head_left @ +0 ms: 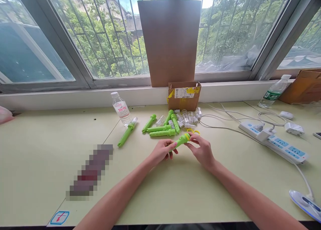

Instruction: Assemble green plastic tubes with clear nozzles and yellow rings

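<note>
A green tube with a yellow ring at its upper end (181,141) is held above the table between both hands. My left hand (164,150) is closed round its lower part. The fingers of my right hand (201,149) pinch the yellow ring end. Just beyond lie several green tubes (162,133), several clear plastic caps (185,117) and yellow rings (196,132). Another green tube (126,133), with a clear piece on its far end, lies apart to the left.
An open cardboard box (184,101) stands by the windowsill. One water bottle (121,109) is at the back left, another (274,92) at the back right. A power strip (278,142) with cables lies right. A blurred dark patch (91,173) is at left.
</note>
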Tool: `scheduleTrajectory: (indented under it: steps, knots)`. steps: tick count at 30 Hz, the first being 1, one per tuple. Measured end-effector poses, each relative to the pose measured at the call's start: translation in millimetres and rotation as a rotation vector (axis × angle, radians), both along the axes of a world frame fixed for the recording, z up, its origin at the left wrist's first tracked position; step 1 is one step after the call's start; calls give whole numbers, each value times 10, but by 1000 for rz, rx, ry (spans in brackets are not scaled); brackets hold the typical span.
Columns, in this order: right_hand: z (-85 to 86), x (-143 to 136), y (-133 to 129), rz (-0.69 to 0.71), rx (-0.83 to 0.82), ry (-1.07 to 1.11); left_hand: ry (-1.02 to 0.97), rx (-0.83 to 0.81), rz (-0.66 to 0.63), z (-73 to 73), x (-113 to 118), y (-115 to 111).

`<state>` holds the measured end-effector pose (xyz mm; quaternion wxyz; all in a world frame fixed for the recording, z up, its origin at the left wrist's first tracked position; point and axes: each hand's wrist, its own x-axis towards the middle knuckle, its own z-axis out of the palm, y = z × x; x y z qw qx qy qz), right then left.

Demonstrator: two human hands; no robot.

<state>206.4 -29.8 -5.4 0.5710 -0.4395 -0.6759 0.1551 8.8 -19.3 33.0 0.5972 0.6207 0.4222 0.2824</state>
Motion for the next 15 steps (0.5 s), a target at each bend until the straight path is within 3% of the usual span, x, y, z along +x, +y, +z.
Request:
scheduleTrajectory:
  steps: [8, 15]
  knots:
    - [57, -13, -18, 86, -68, 25, -66, -34, -19, -26, -10, 8]
    - [61, -3, -20, 97, -20, 1, -108, -92, -52, 6, -9, -11]
